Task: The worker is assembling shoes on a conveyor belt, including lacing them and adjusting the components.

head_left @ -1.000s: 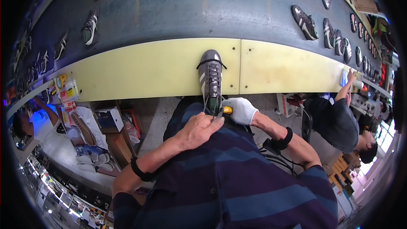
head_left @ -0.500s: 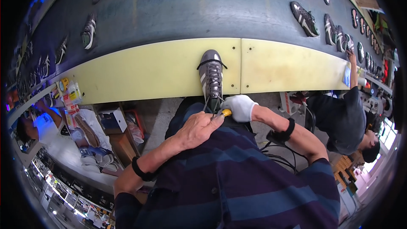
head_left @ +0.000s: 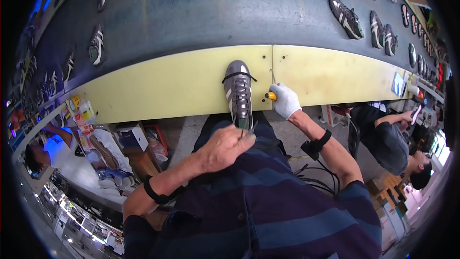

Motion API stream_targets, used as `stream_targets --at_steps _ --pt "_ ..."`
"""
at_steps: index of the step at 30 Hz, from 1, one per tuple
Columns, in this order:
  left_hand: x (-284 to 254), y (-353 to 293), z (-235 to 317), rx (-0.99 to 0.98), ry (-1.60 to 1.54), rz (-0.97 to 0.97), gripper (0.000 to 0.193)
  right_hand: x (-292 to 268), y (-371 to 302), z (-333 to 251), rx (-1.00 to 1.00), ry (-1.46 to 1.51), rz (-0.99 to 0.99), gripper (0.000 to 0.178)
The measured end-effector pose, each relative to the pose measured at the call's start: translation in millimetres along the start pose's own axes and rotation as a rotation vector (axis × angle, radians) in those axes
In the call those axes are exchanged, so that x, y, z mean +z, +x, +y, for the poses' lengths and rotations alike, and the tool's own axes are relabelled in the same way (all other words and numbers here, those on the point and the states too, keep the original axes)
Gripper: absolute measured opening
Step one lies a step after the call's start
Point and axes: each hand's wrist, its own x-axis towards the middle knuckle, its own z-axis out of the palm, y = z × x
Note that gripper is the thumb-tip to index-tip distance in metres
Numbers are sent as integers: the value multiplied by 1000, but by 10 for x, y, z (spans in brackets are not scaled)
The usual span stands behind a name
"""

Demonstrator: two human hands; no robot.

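A dark metallic-grey sneaker (head_left: 238, 84) with pale side stripes lies on the pale yellow board, toe away from me. A black cord (head_left: 235, 74) crosses its toe, and laces run up its front. My bare left hand (head_left: 225, 147) is closed at the heel end, pinching a shoelace between thumb and fingers; the fingertips are partly hidden. To the right of the shoe, my white-gloved right hand (head_left: 286, 102) is wrapped round a yellow-handled tool (head_left: 271, 96). Its thin shaft points away from me over the board; its tip is too small to make out.
The yellow board (head_left: 158, 84) borders a grey conveyor belt (head_left: 191, 9) carrying several sneakers, including one dark sneaker (head_left: 346, 17) at right. A person (head_left: 383, 132) at right holds a shoe. Another person (head_left: 52, 148) sits at left, near a white box (head_left: 136, 136).
My right hand has moved from the shoe's opening away to the right, carrying the yellow-handled tool. My left hand stays at the heel end, slightly lower. Belt shoes have shifted.
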Motion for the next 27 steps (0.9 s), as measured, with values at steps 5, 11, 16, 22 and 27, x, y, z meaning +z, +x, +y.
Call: stream_targets --at_steps 5,11,16,22,27 --pt "-459 703 -272 294 462 280 42 -265 50 -298 -155 -64 168 73" --pt "-377 819 -499 -131 -144 293 47 348 27 -792 -327 931 -381 29" --pt "-486 632 -726 -87 -417 380 43 547 30 -726 -202 1021 -283 38" --pt "-64 175 -1585 -291 -90 172 48 294 43 -871 19 1058 -342 36" --pt "318 429 -1478 -188 426 255 58 -16 38 -1002 -159 -6 59 27"
